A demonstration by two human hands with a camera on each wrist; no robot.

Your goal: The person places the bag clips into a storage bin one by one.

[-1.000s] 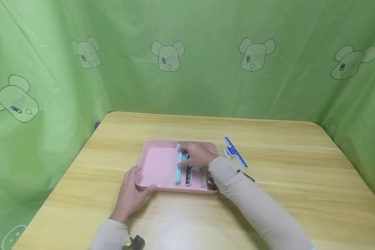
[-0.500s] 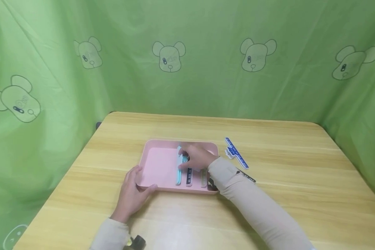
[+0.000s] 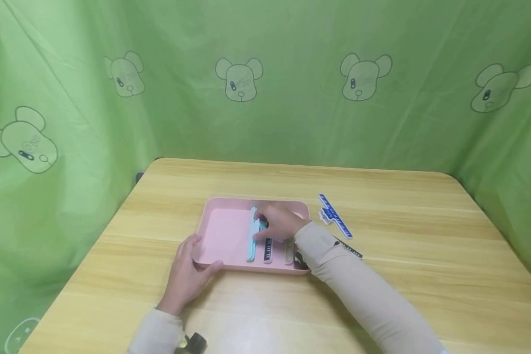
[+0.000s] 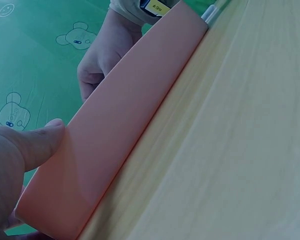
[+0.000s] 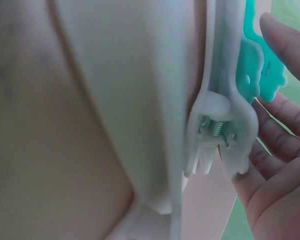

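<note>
My left hand [image 3: 183,275] grips the front left corner of a pink tray [image 3: 236,268]; its thumb [image 4: 45,142] lies against the front wall in the left wrist view. Inside the tray, my right hand [image 3: 280,220] holds a long teal clip [image 3: 251,246] between thumb and fingers. The right wrist view shows this teal clip [image 5: 262,70] between the thumb and fingers, behind a white clip with a spring [image 5: 217,127]. To its right in the tray lie a black clip [image 3: 268,250] with a keyboard pattern and a pale gold clip [image 3: 288,251], both partly hidden by the right hand and arm.
A blue keyboard-patterned clip [image 3: 335,216] lies on the wooden table [image 3: 407,236] right of the tray. Nearer, a dark clip [image 3: 350,248] is partly covered by the right sleeve [image 3: 363,290]. A dark piece [image 3: 302,260] shows in the tray's front right corner. Green curtains surround the table.
The teal clip has shifted slightly toward the front of the tray, and its near end has swung a little left. The right hand has moved slightly with it. The left hand stays on the tray.
</note>
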